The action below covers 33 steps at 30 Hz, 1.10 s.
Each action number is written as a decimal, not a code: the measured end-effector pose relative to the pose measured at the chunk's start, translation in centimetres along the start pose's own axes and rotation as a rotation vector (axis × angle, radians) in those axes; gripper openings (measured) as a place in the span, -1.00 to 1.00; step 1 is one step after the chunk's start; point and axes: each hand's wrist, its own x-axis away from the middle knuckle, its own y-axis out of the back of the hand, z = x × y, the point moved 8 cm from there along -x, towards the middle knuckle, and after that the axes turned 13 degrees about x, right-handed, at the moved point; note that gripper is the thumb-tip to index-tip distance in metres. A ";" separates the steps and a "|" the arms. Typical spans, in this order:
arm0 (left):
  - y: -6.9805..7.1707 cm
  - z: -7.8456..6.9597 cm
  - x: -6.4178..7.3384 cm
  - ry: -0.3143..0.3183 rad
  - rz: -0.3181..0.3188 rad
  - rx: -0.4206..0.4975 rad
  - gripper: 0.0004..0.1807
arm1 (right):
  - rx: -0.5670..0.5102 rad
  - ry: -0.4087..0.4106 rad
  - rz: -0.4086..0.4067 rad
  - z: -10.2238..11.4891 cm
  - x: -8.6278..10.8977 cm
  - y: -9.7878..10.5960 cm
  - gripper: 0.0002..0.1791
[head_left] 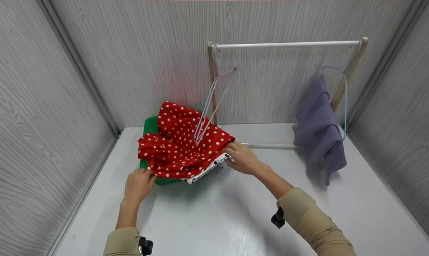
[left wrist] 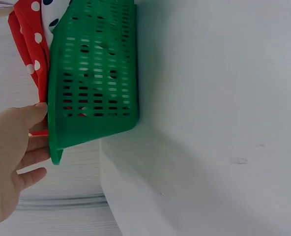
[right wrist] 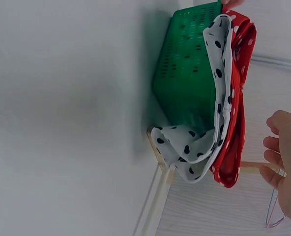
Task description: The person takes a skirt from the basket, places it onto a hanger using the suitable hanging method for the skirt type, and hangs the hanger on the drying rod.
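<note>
A red cloth with white dots (head_left: 186, 142) lies heaped over a green basket (left wrist: 94, 128), draping past its rim. Under its near right edge shows white cloth with black dots (right wrist: 219, 69). My left hand (head_left: 138, 183) pinches the red cloth between thumb and fingers at the basket's near left corner, with fingertips against the rim. Over on the cloth's right side is my right hand (head_left: 243, 158), overlapping its edge in the head view. In the right wrist view its fingers (right wrist: 272, 142) are loosely bent, with a gap between them and the cloth.
Behind the basket stands a rack with a white bar (head_left: 285, 45) and wooden posts. Pink and blue hangers (head_left: 215, 58) hang at its left end, in front of the cloth. A purple cloth (head_left: 319, 124) hangs at the right end. Grey panels (head_left: 33, 106) wall the white table.
</note>
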 end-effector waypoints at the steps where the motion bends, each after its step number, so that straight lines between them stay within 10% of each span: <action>1: 0.0 0.0 0.0 -0.005 -0.005 0.007 -0.81 | -0.028 0.002 0.012 0.4 -0.3 -0.3 -0.67; 13: -0.2 0.8 -0.5 0.084 0.099 0.102 -0.80 | -0.139 0.021 0.193 5.2 -3.9 -3.0 -0.55; 21: 0.0 0.3 -0.7 0.040 0.054 0.086 -0.81 | 0.045 -0.060 0.204 8.9 -5.2 -4.7 -0.45; 28: -0.1 0.6 -0.5 0.077 0.057 0.103 -0.81 | 0.067 -0.244 0.245 8.4 -5.5 -6.0 -0.67; 33: 0.0 0.8 -0.5 0.084 0.054 0.111 -0.83 | 0.025 -0.164 0.149 7.2 -5.9 -5.6 -0.81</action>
